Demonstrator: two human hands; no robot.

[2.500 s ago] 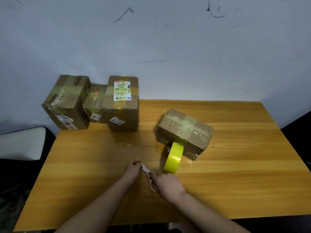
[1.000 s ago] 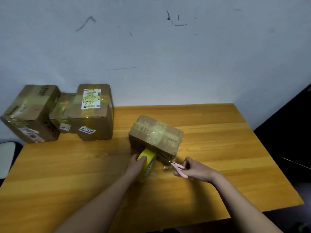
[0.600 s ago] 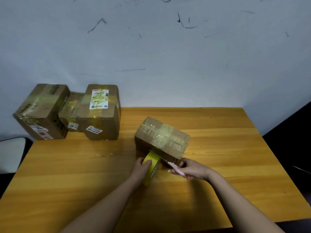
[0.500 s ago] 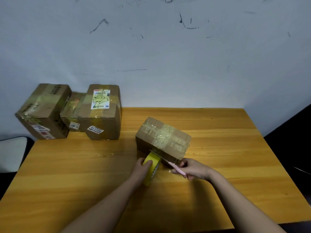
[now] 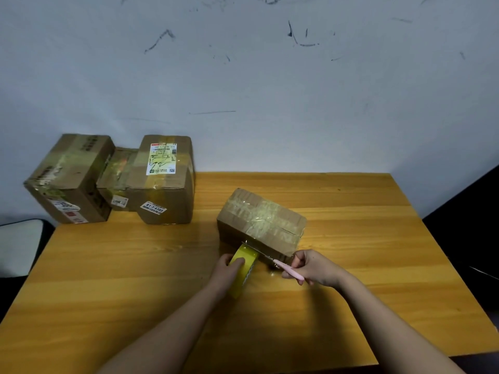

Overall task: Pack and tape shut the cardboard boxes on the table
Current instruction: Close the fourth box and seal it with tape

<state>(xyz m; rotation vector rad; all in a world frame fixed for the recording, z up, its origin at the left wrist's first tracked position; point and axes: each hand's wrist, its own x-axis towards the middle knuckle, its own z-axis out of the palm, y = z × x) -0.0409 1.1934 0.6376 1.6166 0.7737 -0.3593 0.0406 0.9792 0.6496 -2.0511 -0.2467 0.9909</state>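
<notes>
Brown taped cardboard box (image 5: 261, 222) mid wooden table (image 5: 351, 238) | left hand (image 5: 228, 269) grips yellow tape roll (image 5: 243, 268) | right hand (image 5: 314, 267) grips pink-handled knife (image 5: 272, 261) | risk: blade slips, nicks fingers; tape tears crooked

L hand (image 5: 228, 268) grips tape roll (image 5: 243, 268), R hand (image 5: 313, 268) knife (image 5: 280, 264)

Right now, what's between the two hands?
In the head view, the yellow tape roll held by the left hand and scissors held by the right hand.
</notes>
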